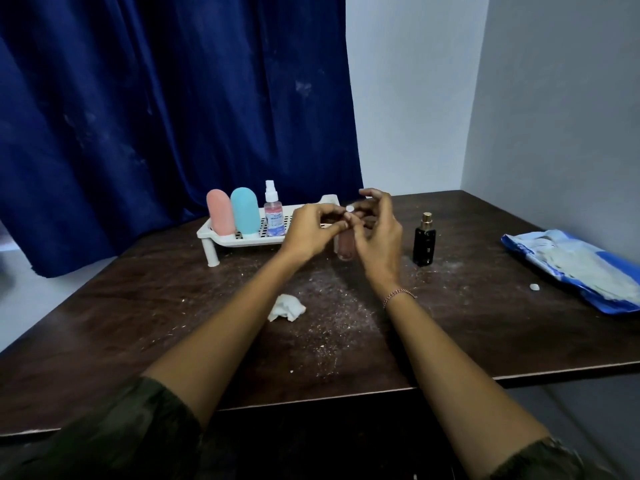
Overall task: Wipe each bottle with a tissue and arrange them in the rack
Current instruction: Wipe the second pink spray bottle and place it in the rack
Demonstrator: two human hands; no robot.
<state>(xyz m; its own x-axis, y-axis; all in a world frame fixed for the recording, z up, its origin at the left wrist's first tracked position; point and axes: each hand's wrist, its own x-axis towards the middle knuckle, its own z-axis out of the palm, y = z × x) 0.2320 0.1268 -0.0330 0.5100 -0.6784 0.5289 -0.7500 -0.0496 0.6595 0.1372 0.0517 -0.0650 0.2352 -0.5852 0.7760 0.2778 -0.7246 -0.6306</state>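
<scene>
Head view. We see both hands raised together over the far middle of the desk [138, 306]. The left hand [311, 233] and right hand [377, 237] have curled fingers that meet at a small white piece [349, 208]. Motion blur keeps us from telling which hand pinches it, or whether either hand is clamped on it.

A rose bottle [346, 249] stands upright on the desk just below the hands, at the right end of the rack [242, 241]; whether the two touch we cannot tell. The rack sits at the far left, close to the curtain [156, 116]. Its left half holds a pink bottle [220, 216], a blue bottle [245, 211] and a spray bottle [274, 213], side by side and upright. Its right half shows open grid, partly hidden by the left hand.

A black bottle [424, 242] stands alone on the desk to the right of the hands, well apart from the pack [571, 268] that lies by the right wall. A white scrap [534, 287] lies just beside the pack. A crumpled tissue [286, 308] rests between the forearms, with bare desk on its left and towards the near edge.
</scene>
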